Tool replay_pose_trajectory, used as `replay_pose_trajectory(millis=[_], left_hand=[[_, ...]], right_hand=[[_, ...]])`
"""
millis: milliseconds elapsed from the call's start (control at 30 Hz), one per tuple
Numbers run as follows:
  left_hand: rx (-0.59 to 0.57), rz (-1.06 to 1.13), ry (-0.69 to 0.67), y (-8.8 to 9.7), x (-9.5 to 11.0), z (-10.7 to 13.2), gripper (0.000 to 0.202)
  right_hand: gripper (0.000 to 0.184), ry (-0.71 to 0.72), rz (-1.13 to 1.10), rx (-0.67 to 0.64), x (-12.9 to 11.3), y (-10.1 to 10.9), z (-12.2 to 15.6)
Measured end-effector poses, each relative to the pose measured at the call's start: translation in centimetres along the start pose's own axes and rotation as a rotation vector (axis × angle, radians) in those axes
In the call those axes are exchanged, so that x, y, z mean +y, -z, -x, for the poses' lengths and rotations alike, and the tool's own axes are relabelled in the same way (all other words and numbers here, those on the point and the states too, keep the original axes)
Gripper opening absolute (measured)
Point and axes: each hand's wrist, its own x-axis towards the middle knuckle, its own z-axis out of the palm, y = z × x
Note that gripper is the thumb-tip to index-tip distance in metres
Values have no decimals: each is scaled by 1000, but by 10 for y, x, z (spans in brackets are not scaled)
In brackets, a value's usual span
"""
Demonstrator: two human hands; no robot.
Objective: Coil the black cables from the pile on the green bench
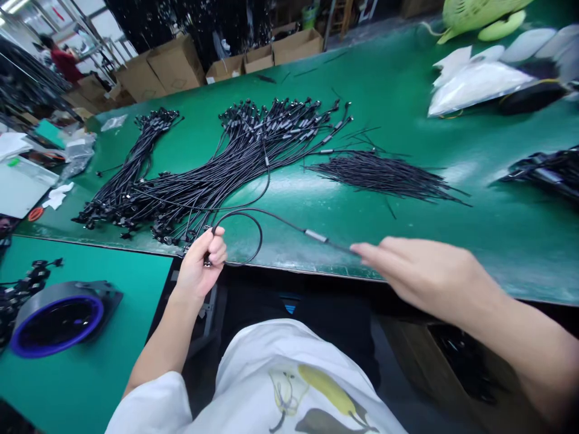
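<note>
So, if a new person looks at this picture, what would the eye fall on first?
The long fan of black cables with connectors on the green workbench stands out first, in the middle. At the bench's front edge, the left hand grips one black cable, and the right hand reaches along it. Cardboard boxes line the far side.

Right hand (420, 271) blurred; contact between fingertips (362, 249) and black cable (289, 220) impossible to tell. Cable end partly hidden inside left hand (199, 265). Connector detail in main cable bundle (253, 144) too small to read. White bags (474, 84) blurred, cut off by right edge. Yellow-green object (479, 15) cut off by top edge. Dark bundle (543, 172) cut off by right edge. Black parts (27, 289) cut off by left edge, shapes unclear. Hands of far-off person (63, 60) too small to tell.
</note>
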Motion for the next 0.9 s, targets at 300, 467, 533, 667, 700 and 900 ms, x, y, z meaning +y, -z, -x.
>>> replay_pose_trajectory(millis=[300, 467, 533, 667, 700, 900], left_hand=[[-356, -734, -32, -31, -62, 11, 27], [-354, -593, 11, -33, -75, 16, 27], [-290, -429, 24, -33, -78, 11, 29], [-349, -378, 139, -34, -92, 7, 42], [-351, -384, 145, -33, -97, 7, 45], [-298, -608, 42, -19, -119, 6, 45]], right_hand=[[34, 46, -579, -254, -58, -6, -40], [25, -372, -873, 19, -43, -45, -55], [32, -529, -1005, 83, -49, -66, -55], [20, -890, -1474, 14, -68, -91, -51], [20, -960, -1609, 15, -70, -92, -51], [12, -1068, -2005, 178, -83, -83, -58]])
